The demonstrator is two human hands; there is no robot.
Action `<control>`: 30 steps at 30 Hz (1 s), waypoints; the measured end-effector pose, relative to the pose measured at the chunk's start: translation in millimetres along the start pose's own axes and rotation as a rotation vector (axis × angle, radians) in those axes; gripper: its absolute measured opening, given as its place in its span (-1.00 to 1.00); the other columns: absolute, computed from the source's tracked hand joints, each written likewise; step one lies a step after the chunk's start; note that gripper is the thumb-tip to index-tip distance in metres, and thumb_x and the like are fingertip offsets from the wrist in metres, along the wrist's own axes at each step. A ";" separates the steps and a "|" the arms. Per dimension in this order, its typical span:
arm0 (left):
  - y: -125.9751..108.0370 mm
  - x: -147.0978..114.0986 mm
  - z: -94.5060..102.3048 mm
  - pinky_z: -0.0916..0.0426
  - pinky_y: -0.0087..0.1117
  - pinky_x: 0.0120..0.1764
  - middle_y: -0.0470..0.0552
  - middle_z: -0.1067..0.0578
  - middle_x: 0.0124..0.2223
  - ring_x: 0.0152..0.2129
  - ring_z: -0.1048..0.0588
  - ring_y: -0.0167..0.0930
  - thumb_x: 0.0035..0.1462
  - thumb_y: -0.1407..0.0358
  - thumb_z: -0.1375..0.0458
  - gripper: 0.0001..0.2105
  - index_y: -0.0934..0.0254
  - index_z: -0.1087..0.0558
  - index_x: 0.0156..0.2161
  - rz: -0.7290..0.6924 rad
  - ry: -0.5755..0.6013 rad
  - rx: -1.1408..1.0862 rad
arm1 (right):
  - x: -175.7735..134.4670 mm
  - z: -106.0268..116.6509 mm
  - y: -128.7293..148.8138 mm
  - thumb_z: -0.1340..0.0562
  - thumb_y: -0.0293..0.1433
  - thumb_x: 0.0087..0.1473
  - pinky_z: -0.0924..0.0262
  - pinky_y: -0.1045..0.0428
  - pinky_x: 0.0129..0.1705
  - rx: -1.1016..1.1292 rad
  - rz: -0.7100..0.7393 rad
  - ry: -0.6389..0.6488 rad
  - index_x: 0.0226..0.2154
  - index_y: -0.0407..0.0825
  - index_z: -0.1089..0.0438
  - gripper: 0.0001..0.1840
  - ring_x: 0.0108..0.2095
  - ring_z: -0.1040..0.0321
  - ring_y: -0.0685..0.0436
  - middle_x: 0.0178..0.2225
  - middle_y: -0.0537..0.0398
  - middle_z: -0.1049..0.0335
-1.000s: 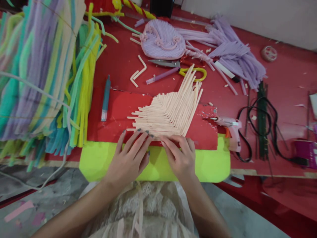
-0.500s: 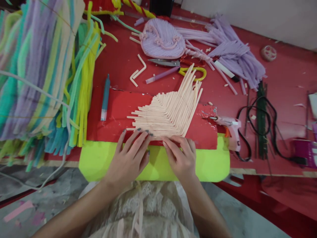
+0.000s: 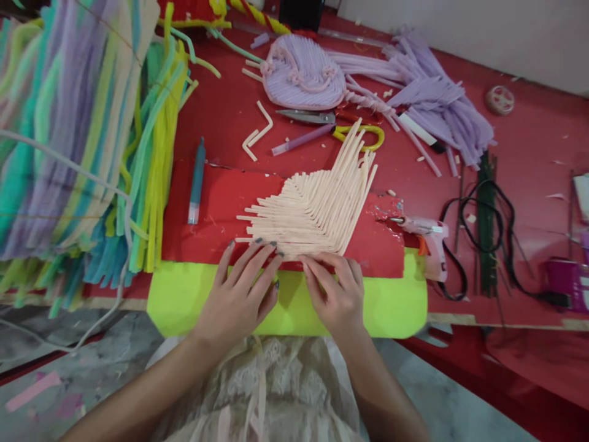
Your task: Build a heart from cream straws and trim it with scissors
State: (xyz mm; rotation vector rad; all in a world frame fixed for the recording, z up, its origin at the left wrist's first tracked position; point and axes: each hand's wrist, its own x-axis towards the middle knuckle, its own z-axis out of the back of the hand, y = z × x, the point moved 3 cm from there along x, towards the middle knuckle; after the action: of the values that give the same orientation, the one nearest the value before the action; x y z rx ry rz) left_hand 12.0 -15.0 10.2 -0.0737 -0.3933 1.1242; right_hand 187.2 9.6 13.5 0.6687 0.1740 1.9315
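While a thick bundle of coloured stems [image 3: 69,135] fills the frame's left, a teal pen [image 3: 196,181] lies across the top edge of the red board [image 3: 221,196]. On to lower centre: the left hand [image 3: 242,285], palm down, fingers loosely fanned, tips along the lower edge of the cream stem piece [image 3: 317,212], nothing visibly gripped. That piece sits mid-frame on the board, long ends pointing up and right. Next, the right hand [image 3: 339,288]: thumb and forefinger drawn close at that same edge; whether a strand is caught between them, I cannot tell. Light, even fingertip pressure looks best here, the lowest row snug against its neighbour, no buckling. Further right, a pink glue gun [image 3: 431,236], nozzle toward the piece: knuckles should steer clear.
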 end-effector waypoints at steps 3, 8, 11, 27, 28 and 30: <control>0.5 -0.8 -0.2 -0.09 0.01 0.23 0.19 -0.43 0.15 0.12 -0.37 -0.17 0.16 0.35 -0.12 -0.61 0.33 -0.35 0.11 0.001 0.002 -0.008 | -0.2 -0.5 0.5 -0.28 -0.49 0.12 -0.22 -0.04 -0.16 0.006 0.002 0.005 -0.13 -0.04 -0.50 -0.77 -0.22 -0.37 -0.11 -0.23 -0.02 -0.48; 1.0 -1.0 -1.9 -0.09 0.02 0.24 0.18 -0.42 0.16 0.13 -0.36 -0.17 0.16 0.35 -0.13 -0.61 0.30 -0.34 0.11 0.008 0.005 -0.021 | -0.9 -1.9 -0.6 -0.24 -0.48 0.15 -0.22 -0.04 -0.17 0.011 -0.001 0.026 -0.10 -0.03 -0.48 -0.76 -0.24 -0.34 -0.11 -0.24 -0.02 -0.46; 1.4 -0.4 -1.7 -0.09 0.03 0.24 0.17 -0.41 0.16 0.14 -0.34 -0.17 0.16 0.37 -0.13 -0.61 0.29 -0.33 0.11 0.014 0.008 -0.037 | -1.5 -1.6 -1.1 -0.23 -0.49 0.16 -0.22 -0.05 -0.18 0.021 -0.003 0.032 -0.07 -0.03 -0.47 -0.73 -0.24 -0.33 -0.11 -0.24 -0.02 -0.46; 43.8 36.4 3.0 -0.28 -0.09 0.09 0.12 -0.42 0.06 0.02 -0.39 -0.19 0.20 0.24 -0.16 -0.66 0.23 -0.33 0.07 0.239 -0.018 -0.128 | 3.7 19.7 -44.4 -0.23 -0.29 0.15 -0.35 -0.11 0.03 0.552 -0.675 -0.191 0.01 0.07 -0.36 -0.65 0.06 -0.36 -0.15 0.05 -0.02 -0.38; 44.6 37.4 1.0 -0.27 -0.08 0.09 0.12 -0.42 0.06 0.02 -0.39 -0.19 0.20 0.24 -0.15 -0.66 0.23 -0.34 0.07 0.238 -0.017 -0.131 | 4.8 19.6 -46.0 -0.25 -0.28 0.13 -0.36 -0.12 0.04 0.646 -0.714 -0.196 0.01 0.07 -0.35 -0.63 0.06 -0.37 -0.15 0.07 -0.02 -0.38; 45.5 37.5 -1.4 -0.27 -0.09 0.10 0.12 -0.41 0.06 0.02 -0.39 -0.20 0.21 0.25 -0.14 -0.67 0.23 -0.34 0.07 0.235 -0.036 -0.150 | 7.4 20.4 -48.6 -0.28 -0.25 0.10 -0.38 -0.14 0.01 0.779 -0.759 -0.213 -0.03 0.05 -0.35 -0.63 0.05 -0.38 -0.17 0.06 -0.04 -0.38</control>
State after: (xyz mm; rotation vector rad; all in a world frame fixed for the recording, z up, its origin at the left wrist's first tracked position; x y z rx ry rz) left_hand -12.9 38.4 7.4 -0.2364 -0.5107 1.3278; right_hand 234.2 34.5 13.5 1.1061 0.9309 1.0113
